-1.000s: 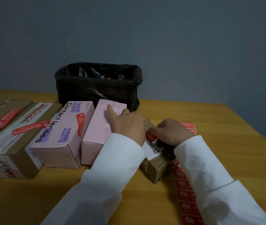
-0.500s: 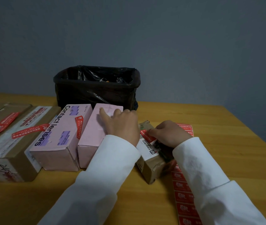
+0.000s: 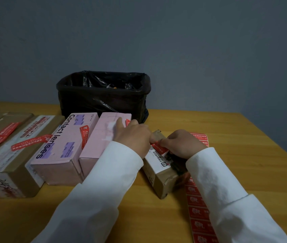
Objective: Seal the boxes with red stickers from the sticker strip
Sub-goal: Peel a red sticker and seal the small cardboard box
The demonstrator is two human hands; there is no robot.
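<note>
My right hand [image 3: 181, 144] pinches a red sticker [image 3: 159, 148] against the top of a small brown box [image 3: 163, 176] that has a white label. My left hand [image 3: 132, 135] lies on a plain pink box [image 3: 104, 137] with its fingers spread, and its thumb side reaches toward that sticker. A bit of another red sticker [image 3: 128, 122] shows beside its fingertips. The red sticker strip [image 3: 198, 211] runs along the table under my right arm, its far end behind my right hand.
On the left stand a pink "Contact lenses" box [image 3: 64, 146] and two brown boxes [image 3: 16, 158] [image 3: 0, 123], each with a red sticker on it. A black bag-lined bin [image 3: 104, 97] stands behind the pink boxes. The wooden table [image 3: 244, 155] extends to the right.
My left hand has slid slightly along the pink box, and a red sticker edge now shows by its fingers. My right hand stays on the sticker on the small brown box.
</note>
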